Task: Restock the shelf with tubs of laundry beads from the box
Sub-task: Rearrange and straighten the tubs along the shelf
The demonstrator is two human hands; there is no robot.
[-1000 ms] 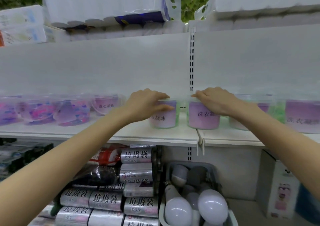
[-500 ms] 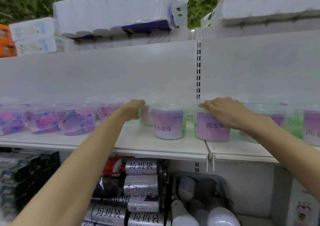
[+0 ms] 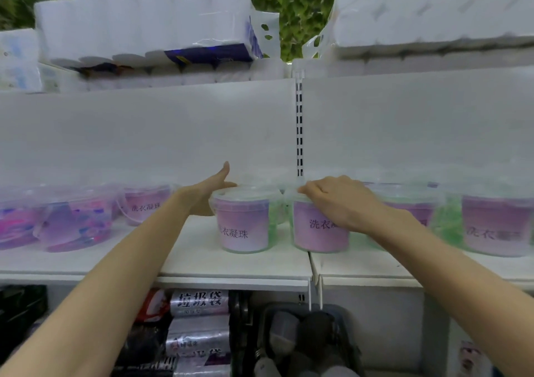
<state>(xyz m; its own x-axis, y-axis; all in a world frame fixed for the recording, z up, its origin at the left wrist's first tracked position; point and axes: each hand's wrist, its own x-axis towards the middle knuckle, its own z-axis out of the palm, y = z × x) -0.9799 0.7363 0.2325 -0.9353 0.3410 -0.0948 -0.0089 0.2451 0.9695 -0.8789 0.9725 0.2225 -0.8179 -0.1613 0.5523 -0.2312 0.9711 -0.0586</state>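
Shelf [image 3: 237, 264]: white, two joined sections, slotted upright at the back.

Middle tub [image 3: 244, 222]: clear, purple label, lid on, upright near the seam of the sections.

Left hand [image 3: 209, 194]: open, thumb raised, fingers reaching behind the middle tub's left side; whether they touch it cannot be told.

Right tub [image 3: 318, 227]: same kind, just beside the middle tub, upright on the seam.

Right hand [image 3: 338, 200]: fingers curled over the right tub's lid and rim, gripping it from above.

Further tubs: one purple-labelled at back left [image 3: 144, 206], more at far right [image 3: 491, 226]; pink-and-blue-filled ones at far left [image 3: 75, 223].

Upper shelf: white wrapped packs [image 3: 150, 24].

Lower shelf: silver rolls [image 3: 199, 301]; bulbs [image 3: 284, 330] in a dark bin.
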